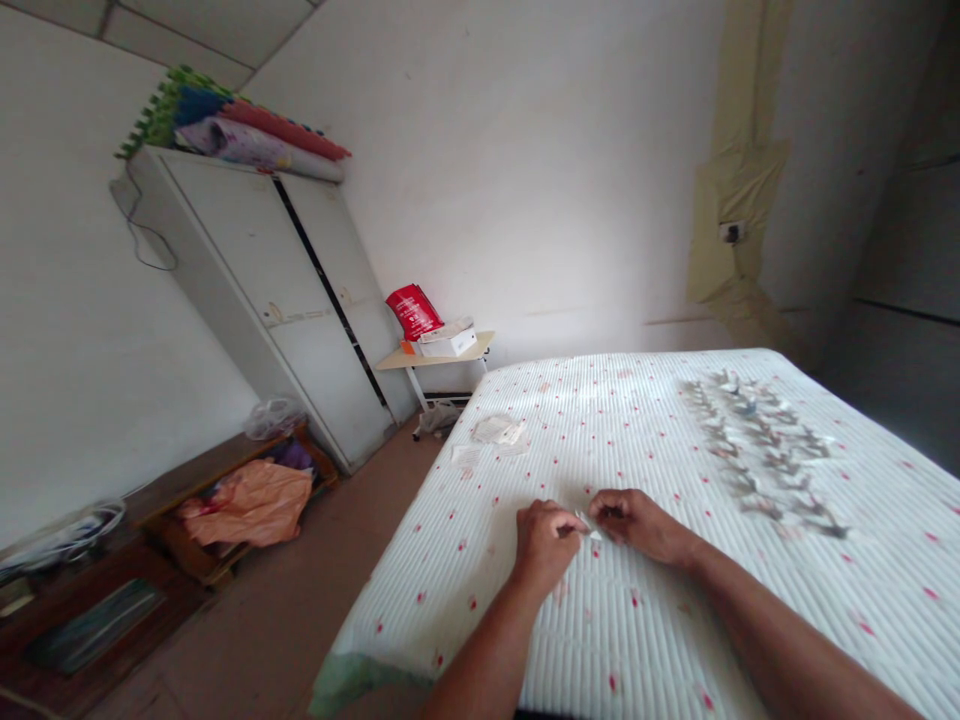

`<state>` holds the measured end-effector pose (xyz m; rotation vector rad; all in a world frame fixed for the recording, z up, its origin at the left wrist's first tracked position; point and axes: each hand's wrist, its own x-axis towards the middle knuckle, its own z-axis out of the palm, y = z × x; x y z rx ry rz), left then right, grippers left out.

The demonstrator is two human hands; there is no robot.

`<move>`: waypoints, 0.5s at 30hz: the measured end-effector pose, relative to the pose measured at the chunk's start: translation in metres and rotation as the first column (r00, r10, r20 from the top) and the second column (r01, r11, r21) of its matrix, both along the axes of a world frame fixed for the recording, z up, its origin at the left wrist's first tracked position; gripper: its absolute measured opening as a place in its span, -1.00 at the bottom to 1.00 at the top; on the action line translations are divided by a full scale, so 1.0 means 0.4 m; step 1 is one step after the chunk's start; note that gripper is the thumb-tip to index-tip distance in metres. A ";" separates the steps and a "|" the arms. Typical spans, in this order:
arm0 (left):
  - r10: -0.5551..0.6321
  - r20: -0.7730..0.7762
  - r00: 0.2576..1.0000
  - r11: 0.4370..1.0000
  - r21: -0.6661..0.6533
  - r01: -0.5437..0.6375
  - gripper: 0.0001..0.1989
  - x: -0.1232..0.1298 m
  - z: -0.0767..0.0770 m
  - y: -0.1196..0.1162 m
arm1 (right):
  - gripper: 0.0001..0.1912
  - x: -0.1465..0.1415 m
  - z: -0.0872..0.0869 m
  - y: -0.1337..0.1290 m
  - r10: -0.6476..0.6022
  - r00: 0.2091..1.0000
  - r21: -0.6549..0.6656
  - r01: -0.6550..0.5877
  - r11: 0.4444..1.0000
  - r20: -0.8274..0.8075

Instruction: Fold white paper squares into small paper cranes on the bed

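Between my hands, just above the quilted bed cover, is a small folded piece of paper (595,535), pale and pointed. My left hand (546,540) pinches it from the left between thumb and forefinger. From the right, my right hand (634,518) closes in with curled fingers, its fingertips at the paper's upper side; the exact grip is too small to make out. Several small folded paper figures (780,460) with pointed ends stand in rows on the right of the bed. Some flat paper sheets (499,432) lie toward the left edge.
The white bed cover (577,400) has red dots. Past its far left corner is a small table (390,361) bearing a red bag (413,311) and a white box (448,342). A grey cabinet (270,290) and a low wooden shelf with an orange plastic bag (251,503) stand left.
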<state>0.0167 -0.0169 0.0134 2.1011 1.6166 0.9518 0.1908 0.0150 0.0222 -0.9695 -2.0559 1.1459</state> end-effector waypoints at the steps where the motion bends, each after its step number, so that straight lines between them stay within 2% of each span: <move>1: 0.003 0.010 1.000 1.000 0.003 -0.003 -0.80 -0.001 -0.002 0.002 | -0.86 -0.001 -0.001 0.001 -0.012 1.000 -0.001 0.012 1.000 0.003; 5: 0.097 0.049 0.994 0.995 0.027 -0.099 -0.84 -0.007 -0.011 0.009 | -0.86 -0.003 -0.002 0.003 -0.064 0.998 -0.001 0.064 0.998 0.009; 8: 0.173 0.009 0.985 0.984 0.030 -0.173 -0.92 -0.008 -0.013 0.011 | -0.84 -0.008 0.001 0.002 -0.092 0.996 0.011 0.092 0.996 0.014; 15: 0.150 -0.089 0.985 0.988 0.040 -0.146 -0.97 0.001 -0.011 0.008 | -0.75 -0.021 0.004 -0.004 -0.134 0.990 0.103 0.128 0.986 0.049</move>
